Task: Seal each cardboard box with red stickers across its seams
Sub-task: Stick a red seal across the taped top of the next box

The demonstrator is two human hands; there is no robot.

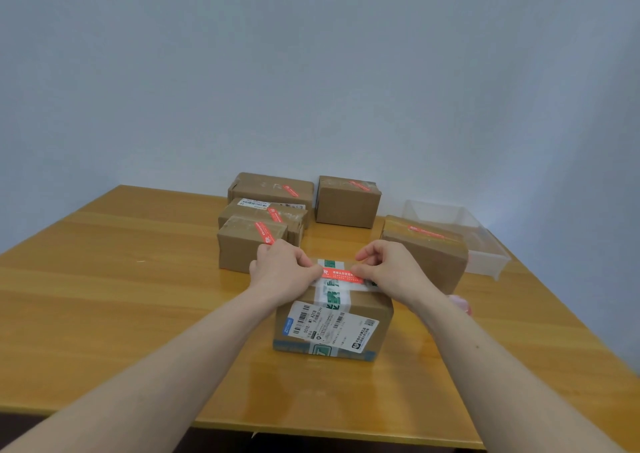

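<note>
Red sticker (341, 274) across box (334, 324) seam; L hand (282, 272) & R hand (388, 267) each pinch an end. We keep it taut, press centre outward, no wrinkles.

On a table (104, 297), the near box (334, 328) stands closest to the person, a sticker (341, 274) lying across its top. The left hand (282, 271) rests on the sticker's left end, the right hand (389, 269) on its right end. Behind and left of the near box, three boxes (251, 245) sit in a row running away from it. Another box (346, 203) stands behind it, well apart. A tilted box (429, 255) sits just to its right, with a tray (485, 255) behind that one.
</note>
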